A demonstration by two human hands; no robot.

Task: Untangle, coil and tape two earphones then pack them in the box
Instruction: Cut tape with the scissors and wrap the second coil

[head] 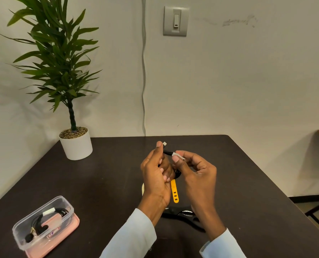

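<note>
Holding a coiled black earphone (176, 173) above the middle of the dark table (106, 175), both hands are raised close together. Left hand (157, 175) is wrapped round the coil, fingers curled in on the cable, thumb up; a small white plug tip (164, 143) sticks out just above the thumb. Right hand (195, 173) pinches a short strip of white tape (177, 155) btwn thumb and forefinger, right at the top of the coil; other fingers loosely curled. Can't tell if the tape is stuck to the cable yet. Light sleeves on both arms.

On the table under the hands: a yellow strap (175, 191) w/ holes, and nearer the person a black tool w/ toothed jaws (184, 215), partly hidden by the wrists.

Front left: a clear plastic box (43, 223), no lid on, resting on a pink lid (69, 229). Inside it lies another black earphone (43, 225), coiled, w/ a white band of tape round it.

Back left corner: potted plant (75, 142) in a white pot. Wall switch (176, 21) behind.
</note>
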